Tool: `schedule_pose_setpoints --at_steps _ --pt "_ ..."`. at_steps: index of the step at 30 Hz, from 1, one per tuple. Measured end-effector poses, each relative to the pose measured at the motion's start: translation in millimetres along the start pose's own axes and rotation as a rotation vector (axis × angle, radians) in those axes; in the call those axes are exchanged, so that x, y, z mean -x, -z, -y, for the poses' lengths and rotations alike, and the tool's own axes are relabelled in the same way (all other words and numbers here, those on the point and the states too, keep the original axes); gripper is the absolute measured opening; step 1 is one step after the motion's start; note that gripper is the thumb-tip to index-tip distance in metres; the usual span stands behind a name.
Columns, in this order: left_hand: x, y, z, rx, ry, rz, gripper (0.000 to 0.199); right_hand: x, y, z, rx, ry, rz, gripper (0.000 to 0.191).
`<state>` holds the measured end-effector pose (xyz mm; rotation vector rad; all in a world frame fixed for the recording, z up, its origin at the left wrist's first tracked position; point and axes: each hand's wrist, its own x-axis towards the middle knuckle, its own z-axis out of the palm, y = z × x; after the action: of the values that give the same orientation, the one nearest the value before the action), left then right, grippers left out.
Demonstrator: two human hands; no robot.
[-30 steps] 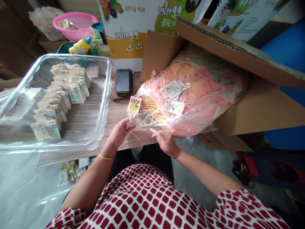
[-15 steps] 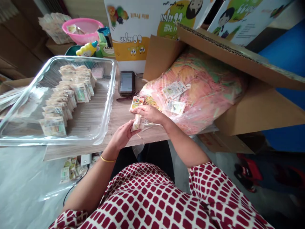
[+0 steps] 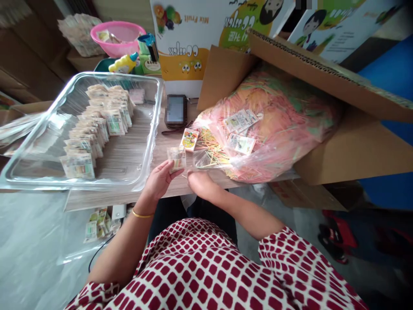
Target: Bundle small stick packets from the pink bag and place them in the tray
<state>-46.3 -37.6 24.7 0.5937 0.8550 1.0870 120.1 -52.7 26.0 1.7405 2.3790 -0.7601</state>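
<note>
My left hand (image 3: 160, 178) pinches a small clear packet (image 3: 177, 157) with printed paper and thin pale sticks inside, held upright over the table's front part. To its right, my right hand (image 3: 202, 184) is curled at the table edge; its fingertips are turned away, so anything in them is hidden. Just beyond the packet lies a small stack of fruit-printed cards (image 3: 189, 140). A large clear bag of thin coloured sticks (image 3: 277, 112) spills some sticks (image 3: 214, 150) from its mouth near my right hand. Several printed packets (image 3: 241, 143) rest on the bag.
On the left, a clear plastic tray (image 3: 146, 142) holds rows of filled packets (image 3: 79, 165). A phone (image 3: 176, 111) lies behind the cards. Further back are a pink basin (image 3: 118, 47), a yellow bottle (image 3: 123, 63) and a printed carton (image 3: 183, 60). Cardboard flaps (image 3: 358, 150) surround the bag.
My right hand has moved from the card stack down toward the table edge. The left hand has shifted slightly left, turning the packet upright. The card stack is now uncovered.
</note>
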Motion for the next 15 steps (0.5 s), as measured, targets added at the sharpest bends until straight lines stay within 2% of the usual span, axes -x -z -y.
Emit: schedule_pose_setpoints --at_steps 2,4,6,8,10,12,15 --pt "2 -2.1 1 0.029 0.002 0.005 0.024 -3 10 -12 0.007 -0.043 -0.008 0.027" --pt "3 -3.5 3 0.045 0.019 0.018 0.028 -3 23 -26 -0.117 -0.095 -0.100 0.016" --pt "3 -4.9 6 0.016 0.039 0.038 0.031 1 36 -38 -0.441 -0.089 -0.293 0.016" --pt "4 -7.2 10 -0.063 0.040 0.064 0.032 5 47 -44 -0.834 -0.020 -0.488 0.025" --pt "5 -10.6 13 -0.150 0.024 0.106 0.032 8 54 -42 -1.081 0.058 -0.595 0.033" --pt "7 -14.5 15 -0.193 0.005 0.145 0.032 10 57 -36 -1.166 0.086 -0.661 0.037" --pt "12 -18.6 13 -0.204 -0.015 0.178 0.034 10 59 -27 -1.167 0.107 -0.737 0.033"
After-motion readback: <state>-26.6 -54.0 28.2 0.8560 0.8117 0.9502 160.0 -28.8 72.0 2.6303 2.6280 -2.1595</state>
